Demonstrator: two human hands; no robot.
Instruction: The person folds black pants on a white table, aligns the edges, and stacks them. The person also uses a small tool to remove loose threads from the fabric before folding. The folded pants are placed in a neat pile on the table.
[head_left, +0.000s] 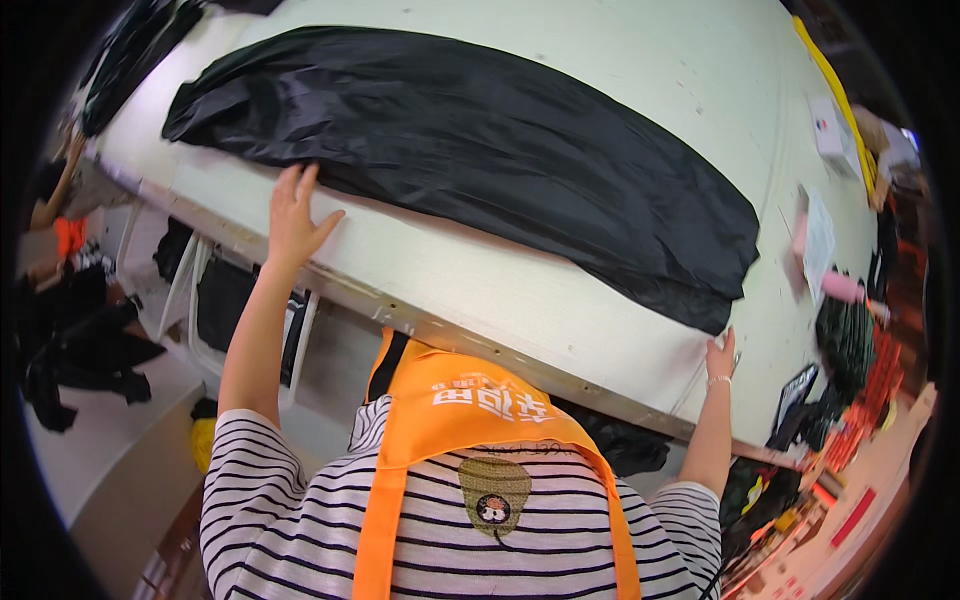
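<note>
A long piece of black, slightly shiny fabric [470, 140] is spread across the pale tabletop [440, 260], with wrinkles along its length. My left hand [295, 215] lies at its near edge toward the left, fingers spread and the tips touching the cloth. At the fabric's near right corner is my right hand [719, 358], its fingers drawn together close to the cloth. A small shiny metal bit shows beside those fingers, too small to name. Whether the right fingers pinch the cloth or hold the metal piece is hidden.
More dark fabric [135, 55] hangs at the table's far left corner, near another person's arm [65, 180]. On the right lie a pink bottle [842, 287], a white box [832, 135] and a dark green bundle [845, 345]. A white-framed chair [240, 310] stands below the table edge.
</note>
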